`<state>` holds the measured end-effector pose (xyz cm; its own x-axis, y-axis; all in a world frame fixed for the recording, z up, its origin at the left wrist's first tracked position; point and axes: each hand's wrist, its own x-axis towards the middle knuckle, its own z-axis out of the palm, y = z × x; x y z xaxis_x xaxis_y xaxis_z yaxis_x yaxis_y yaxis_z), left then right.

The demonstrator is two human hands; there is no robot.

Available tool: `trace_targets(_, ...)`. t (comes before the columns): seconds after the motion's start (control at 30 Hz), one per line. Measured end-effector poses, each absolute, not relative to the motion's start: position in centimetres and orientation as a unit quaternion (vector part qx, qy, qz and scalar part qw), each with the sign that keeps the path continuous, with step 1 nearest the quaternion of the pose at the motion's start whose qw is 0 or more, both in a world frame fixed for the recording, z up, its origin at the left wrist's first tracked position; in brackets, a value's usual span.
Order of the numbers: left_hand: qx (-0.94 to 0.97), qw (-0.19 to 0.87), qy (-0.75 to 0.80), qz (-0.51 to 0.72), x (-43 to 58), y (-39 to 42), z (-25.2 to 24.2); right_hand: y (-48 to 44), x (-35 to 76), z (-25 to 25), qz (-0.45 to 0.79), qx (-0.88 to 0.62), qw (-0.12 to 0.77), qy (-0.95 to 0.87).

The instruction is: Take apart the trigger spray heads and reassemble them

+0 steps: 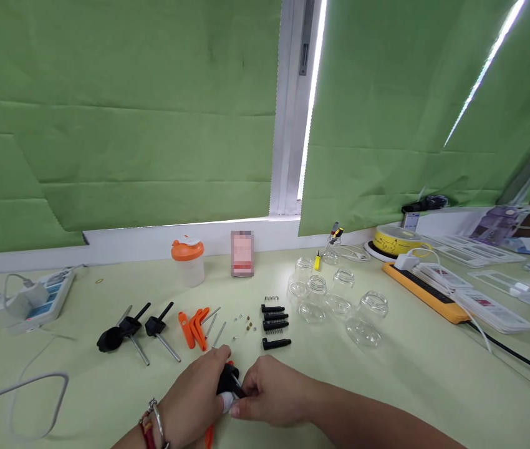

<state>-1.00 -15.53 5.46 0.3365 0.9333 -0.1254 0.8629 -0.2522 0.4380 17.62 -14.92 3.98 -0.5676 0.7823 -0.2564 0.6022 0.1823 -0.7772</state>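
My left hand [194, 390] is wrapped round a black plastic piece [228, 379] with a metal rod in it and something white beneath. An orange strip [209, 436] shows below this hand. Fingers of my right hand [277, 390] are closed at the black piece's right side; whatever they pinch is mostly hidden. Just beyond my hands lie orange handle-like parts [198, 327], thin metal pins [219, 335] and tiny metal bits [248, 323]. Black plastic plungers [277, 343] lie with coil springs [271, 299] further right. Black caps with metal rods [156, 325] are on the left.
Several clear glass jars [363, 324] stand to the right, near an orange power strip [426, 292]. An orange-lidded cup [188, 262] stands by the wall. A white power strip [47, 296] and a white cable [62, 375] are at left. Screwdrivers [337, 234] stand at the back.
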Motion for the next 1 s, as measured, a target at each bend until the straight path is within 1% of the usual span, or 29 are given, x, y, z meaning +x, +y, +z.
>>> trace_targets(0.13,0.766,0.324,0.542,0.124,-1.3,-14.8,4.6,-14.5,17.9,3.8,0.473,-0.469,0.099,-0.74)
trace_targets(0.2,0.751,0.356,0.536,0.145,-1.3,-14.6,4.4,-14.2,18.3,4.0,0.494,-0.457,0.104,-0.732)
trace_targets(0.33,0.751,0.353,0.533,0.168,-1.2,-14.6,4.4,-13.6,19.0,4.4,0.509,-0.432,0.118,-0.735)
trace_targets(0.57,0.757,0.358,0.518,0.174,-1.0,-14.9,4.6,-13.1,18.4,3.5,0.491,-0.47,0.174,-0.713)
trace_targets(0.8,0.738,0.34,0.555,0.178,-1.0,-14.7,4.5,-12.6,18.1,2.0,0.582,-0.417,0.208,-0.666)
trace_targets(0.87,0.739,0.346,0.55,0.178,-1.0,-14.7,4.5,-12.6,18.0,1.7,0.578,-0.424,0.223,-0.661)
trace_targets(1.0,0.74,0.381,0.523,0.182,-1.0,-14.8,4.9,-12.7,17.8,1.7,0.525,-0.456,0.273,-0.664)
